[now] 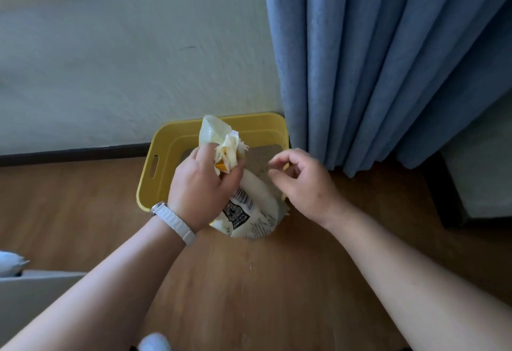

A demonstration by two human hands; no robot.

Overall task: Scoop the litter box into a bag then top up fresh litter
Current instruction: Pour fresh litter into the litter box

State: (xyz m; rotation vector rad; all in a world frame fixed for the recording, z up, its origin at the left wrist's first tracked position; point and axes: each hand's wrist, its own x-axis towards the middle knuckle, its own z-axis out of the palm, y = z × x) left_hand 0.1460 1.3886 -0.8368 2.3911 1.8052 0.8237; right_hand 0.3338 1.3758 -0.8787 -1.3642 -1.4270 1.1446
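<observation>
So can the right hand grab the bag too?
Probably yes. The right hand hovers empty just beside the bag, with nothing between them. The left hand grips only the bag's scrunched top, so its lower side is free.

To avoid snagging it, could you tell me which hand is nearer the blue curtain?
Right: the right hand hangs just beside the curtain; the left hand grips the litter bag's top, farther left.

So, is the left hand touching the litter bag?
Touching. The head view shows the left hand curled round the bunched top of the litter bag.
</observation>
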